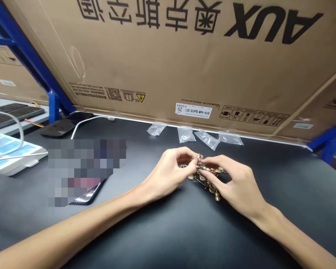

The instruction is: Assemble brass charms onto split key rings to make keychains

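My left hand and my right hand meet above the middle of the black tabletop. Their fingertips pinch a small silvery metal ring from both sides. Just below it lies a tangled heap of small brass-coloured metal pieces, possibly charms or pendants. My right fingers rest on the heap's upper part, and my left hand hides its left end. The exact shape of each piece is too small to tell.
Several clear plastic bags lie along the far edge beneath a large AUX cardboard carton on a blue steel rack. At left are a white boxed item, a white cable, and a pixelated patch partly covering a black phone.
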### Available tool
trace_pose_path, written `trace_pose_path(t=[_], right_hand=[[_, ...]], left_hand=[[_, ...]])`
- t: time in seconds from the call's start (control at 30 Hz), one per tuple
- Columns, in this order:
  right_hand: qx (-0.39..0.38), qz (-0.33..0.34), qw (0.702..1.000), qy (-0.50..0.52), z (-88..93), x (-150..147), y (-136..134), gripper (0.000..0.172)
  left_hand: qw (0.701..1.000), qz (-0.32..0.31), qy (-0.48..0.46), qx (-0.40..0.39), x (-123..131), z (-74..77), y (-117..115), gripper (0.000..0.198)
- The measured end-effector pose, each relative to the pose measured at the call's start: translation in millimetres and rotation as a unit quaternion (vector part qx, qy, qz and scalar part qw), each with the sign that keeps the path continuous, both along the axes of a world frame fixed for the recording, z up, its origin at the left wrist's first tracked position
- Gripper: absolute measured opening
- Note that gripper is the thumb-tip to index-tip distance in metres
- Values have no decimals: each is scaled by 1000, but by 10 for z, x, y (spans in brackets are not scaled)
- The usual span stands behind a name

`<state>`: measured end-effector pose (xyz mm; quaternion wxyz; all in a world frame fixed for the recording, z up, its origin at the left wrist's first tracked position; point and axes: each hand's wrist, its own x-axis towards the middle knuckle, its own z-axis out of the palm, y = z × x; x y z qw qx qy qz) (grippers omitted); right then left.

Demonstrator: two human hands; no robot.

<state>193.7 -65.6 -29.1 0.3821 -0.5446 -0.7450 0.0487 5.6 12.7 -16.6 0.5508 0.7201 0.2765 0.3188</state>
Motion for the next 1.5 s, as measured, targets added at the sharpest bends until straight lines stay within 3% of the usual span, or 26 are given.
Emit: trace_pose_path(t=[0.13, 0.43, 0.6, 0.77, 1.0, 1.2, 1.33, 1.5], right_hand=[[-14, -27, 999, -35, 16, 4, 5, 9], [-15, 27, 985, -172, -95, -84, 1, 17], [-32, 18, 993, -108, -55, -45, 13, 14], [-18, -36, 999, -20, 40, 18, 17, 9], [-6, -29, 1000, -10, 74, 13, 3, 11], [19, -12, 1000, -14, 62, -15, -10, 11], [82, 25, 991, -102, 34, 26, 2, 12], [204, 45, 933, -294, 82, 50, 3, 18]], left_hand=[[999, 43, -20, 14, -29, 14, 62, 18], [996, 80, -35, -8, -17, -23, 100, 18], [996, 80, -34, -14, -13, -33, 93, 19], [997, 62, 1, 42, -17, -28, 59, 16], [979, 1, 68, 192, -2, -60, -42, 10], [974, -6, 90, 210, -6, -91, -24, 10], [971, -2, 112, 211, -12, -100, -13, 10], [982, -1, 96, 165, 4, -75, -58, 11]])
